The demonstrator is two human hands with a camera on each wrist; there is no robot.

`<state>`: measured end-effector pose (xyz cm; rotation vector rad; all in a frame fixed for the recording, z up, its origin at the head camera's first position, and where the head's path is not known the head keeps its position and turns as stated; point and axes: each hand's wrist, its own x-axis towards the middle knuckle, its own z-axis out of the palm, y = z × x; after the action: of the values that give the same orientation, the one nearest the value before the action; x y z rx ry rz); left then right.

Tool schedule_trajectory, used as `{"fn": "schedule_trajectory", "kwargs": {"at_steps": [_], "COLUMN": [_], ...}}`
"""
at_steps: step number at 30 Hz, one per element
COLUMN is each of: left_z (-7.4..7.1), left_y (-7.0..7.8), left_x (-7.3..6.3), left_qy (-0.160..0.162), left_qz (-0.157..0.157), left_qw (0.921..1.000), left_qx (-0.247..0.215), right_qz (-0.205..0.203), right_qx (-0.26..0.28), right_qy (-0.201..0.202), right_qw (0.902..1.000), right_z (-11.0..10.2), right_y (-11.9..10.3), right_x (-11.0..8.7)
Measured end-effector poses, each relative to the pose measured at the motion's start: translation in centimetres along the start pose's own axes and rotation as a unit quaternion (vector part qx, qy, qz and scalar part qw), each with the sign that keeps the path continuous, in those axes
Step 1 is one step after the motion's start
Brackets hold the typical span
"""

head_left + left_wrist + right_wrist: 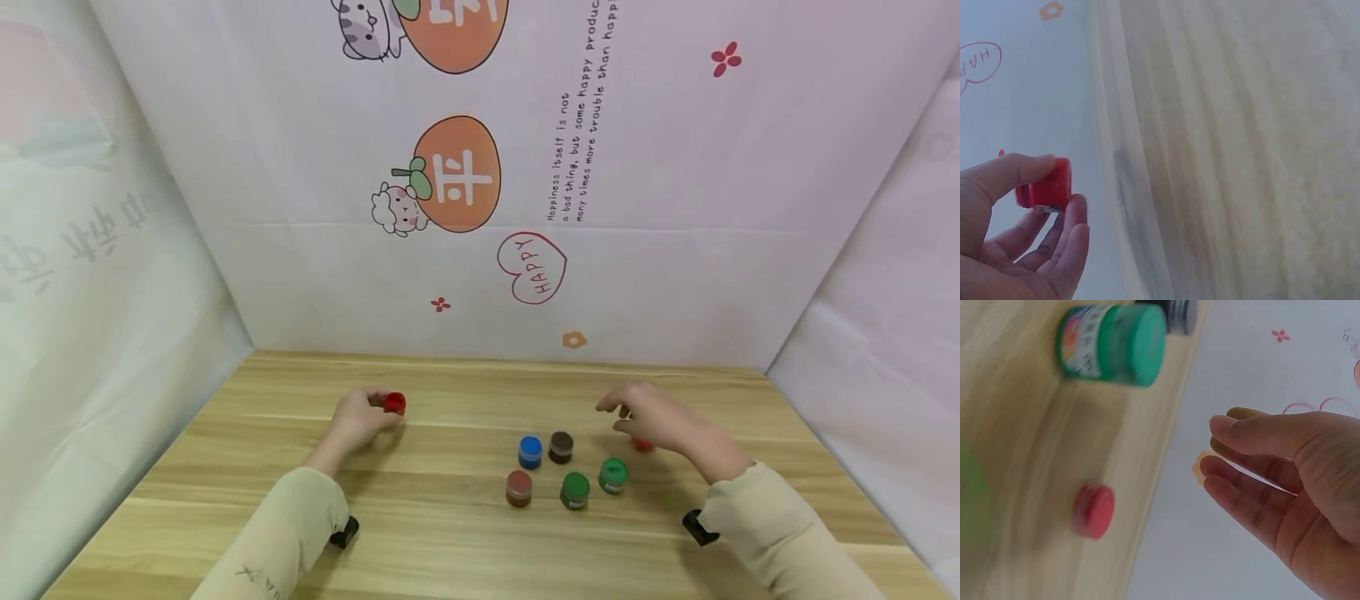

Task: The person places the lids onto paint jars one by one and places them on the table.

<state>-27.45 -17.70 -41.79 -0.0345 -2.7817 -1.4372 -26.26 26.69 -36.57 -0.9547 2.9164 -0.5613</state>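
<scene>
My left hand (363, 421) pinches a small red paint jar (395, 404) between thumb and fingers, above the left part of the table. In the left wrist view the red jar (1050, 186) lies sideways across the picture, with a bit of its label showing. On the right, my right hand (656, 417) hovers with loosely bent fingers and nothing between them. Below it, partly hidden in the head view, a red lid (642, 445) rests on the wood. The right wrist view shows this red lid (1094, 511) apart from the fingers, near a green paint jar (1110, 344).
Between the hands stand several paint jars: blue (530, 452), dark brown (561, 447), reddish brown (518, 488), dark green (575, 490) and lighter green (613, 476). A printed white sheet (315, 275) rises behind the wooden table (450, 550), with more sheets at both sides.
</scene>
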Motion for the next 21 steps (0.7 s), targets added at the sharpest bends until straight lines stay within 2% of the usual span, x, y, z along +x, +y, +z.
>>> {"fn": "schedule_trajectory", "kwargs": {"at_steps": [6, 15, 21], "left_z": [0.3, 1.3, 2.2], "left_y": [0.4, 0.7, 0.8], "left_x": [-0.3, -0.6, -0.6], "left_qy": [0.021, 0.035, 0.047], "left_qz": [0.010, 0.026, 0.021], "left_qw": [0.9995, 0.9964, 0.9935], "left_qx": [-0.022, -0.072, -0.101], "right_qz": [0.035, 0.087, 0.091], "right_qx": [0.001, 0.021, 0.016], "right_qy": [-0.002, -0.018, -0.016], "right_qw": [0.9994, 0.9959, 0.9956], "right_z": [0.3, 0.9, 1.7], "right_y": [1.6, 3.8, 4.8], "right_x": [-1.0, -2.1, -2.8]}}
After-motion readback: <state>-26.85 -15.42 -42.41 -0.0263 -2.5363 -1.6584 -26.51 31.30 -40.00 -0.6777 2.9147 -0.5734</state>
